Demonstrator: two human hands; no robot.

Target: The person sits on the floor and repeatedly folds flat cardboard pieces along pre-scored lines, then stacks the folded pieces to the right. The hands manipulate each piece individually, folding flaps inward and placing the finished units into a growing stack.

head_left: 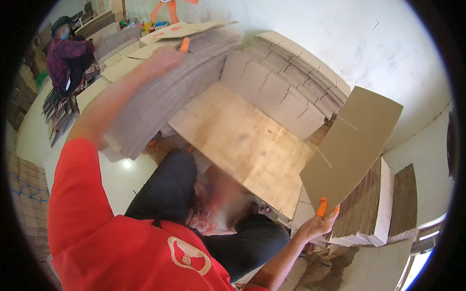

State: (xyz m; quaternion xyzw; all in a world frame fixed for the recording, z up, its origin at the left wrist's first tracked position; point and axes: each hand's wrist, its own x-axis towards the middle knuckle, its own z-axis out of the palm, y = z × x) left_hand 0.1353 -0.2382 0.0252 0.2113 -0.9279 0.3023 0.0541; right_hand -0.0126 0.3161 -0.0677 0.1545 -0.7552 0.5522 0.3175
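Observation:
My right hand [315,226] holds a brown cardboard sheet [350,138] by its lower corner, an orange finger cover on one digit lying against it. The sheet stands tilted above the right end of a wooden board [233,126] and has two short slits. At the upper left my left hand [167,59] reaches to the top of a tall stack of cardboard sheets [160,92]. One of its digits, in an orange cover, points up beside the top sheets [191,30]. The other left fingers are blurred and partly hidden, so their grip does not show.
Slotted cardboard pieces [272,87] are piled along the board's far side. More cardboard stacks [361,208] stand at the right, by the white wall [310,29]. Another person [70,58] sits at the far left. An orange fan [170,8] stands at the back.

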